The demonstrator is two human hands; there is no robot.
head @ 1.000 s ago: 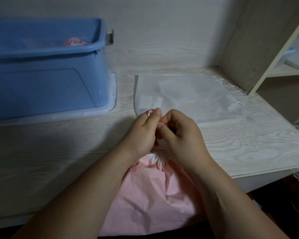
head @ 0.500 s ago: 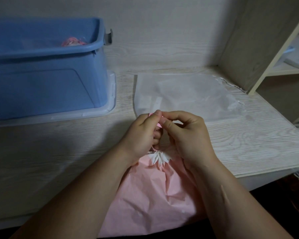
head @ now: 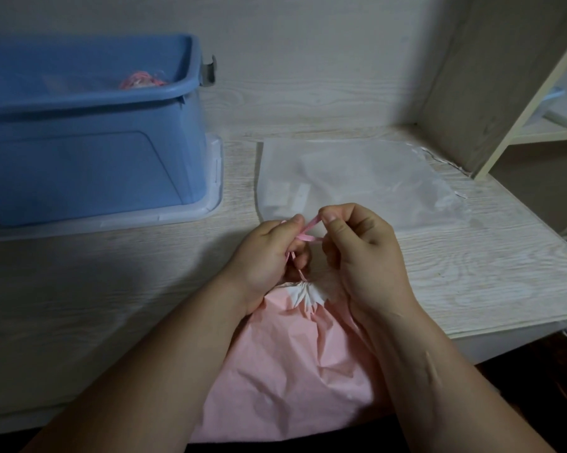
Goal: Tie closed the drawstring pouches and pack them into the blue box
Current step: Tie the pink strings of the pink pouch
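Dim-lit, pale wood-grain desk (head: 79, 305). Over its near edge, a crinkled pink pouch (head: 295, 371), gathered white-lined neck just below both hands. Left hand (head: 265, 259) and right hand (head: 363, 256) curled, knuckles close, each pinching the thin pink cord (head: 308, 227) above that neck. Beyond, lying flat, a frosted bag (head: 357, 178). Far left against the wall, the blue box (head: 89, 165) on a clear lid (head: 215, 178), pink bundle (head: 141, 81) inside. Far right, an upright shelf panel (head: 455, 76). Wood grain showing between box and hands.

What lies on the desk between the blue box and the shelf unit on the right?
In the head view, a flat, see-through white bag lies on the desk between the blue box and the shelf unit.
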